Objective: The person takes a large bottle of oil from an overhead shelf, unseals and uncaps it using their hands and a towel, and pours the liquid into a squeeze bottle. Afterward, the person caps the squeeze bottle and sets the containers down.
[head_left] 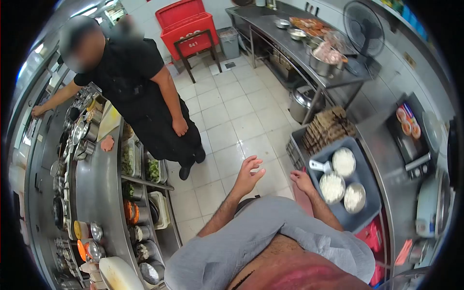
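Note:
My left hand (251, 174) hangs over the tiled floor with its fingers spread and nothing in them. Beside the grey tub (364, 220), my right hand (302, 181) is near the tub's left edge, its fingers partly curled; whether it touches something is unclear. In the tub stand three round bowls of white food, an upper bowl (343, 162), a left bowl (332, 188) and a lower right bowl (355, 197). A white-handled scoop (319, 166) lies against the tub's left side.
A co-worker (140, 92) in black stands at the left counter (99, 193). A red cooler (187, 31), a steel table (290, 36) with pots and a fan (363, 28) are at the back. Stacked brown items (328, 129) sit beyond the tub.

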`<act>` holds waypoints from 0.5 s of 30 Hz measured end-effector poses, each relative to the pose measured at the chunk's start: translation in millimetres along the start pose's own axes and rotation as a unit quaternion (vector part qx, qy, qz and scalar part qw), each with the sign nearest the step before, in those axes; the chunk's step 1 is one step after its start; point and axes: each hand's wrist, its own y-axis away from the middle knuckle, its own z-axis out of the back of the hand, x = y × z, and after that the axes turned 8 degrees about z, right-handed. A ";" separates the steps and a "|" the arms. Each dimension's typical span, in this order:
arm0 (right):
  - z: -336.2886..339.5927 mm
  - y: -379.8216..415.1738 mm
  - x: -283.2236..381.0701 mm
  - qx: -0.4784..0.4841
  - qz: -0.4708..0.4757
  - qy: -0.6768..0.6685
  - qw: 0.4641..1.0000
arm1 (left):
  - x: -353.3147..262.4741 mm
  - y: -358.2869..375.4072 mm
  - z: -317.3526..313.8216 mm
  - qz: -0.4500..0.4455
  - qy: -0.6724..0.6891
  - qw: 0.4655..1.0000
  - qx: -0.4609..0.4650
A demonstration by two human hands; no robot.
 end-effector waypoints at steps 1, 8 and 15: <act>10.0 -39.1 7.6 0.014 0.033 -0.005 0.999 | 1.0 -18.1 4.2 0.000 0.003 1.000 -0.012; -2.2 -300.7 61.5 0.026 0.151 -0.062 0.986 | 28.3 -150.6 68.1 0.062 0.012 0.984 -0.165; -67.9 -446.4 -81.7 0.172 0.019 0.084 0.981 | 8.9 -305.7 184.7 -0.017 -0.047 0.978 -0.205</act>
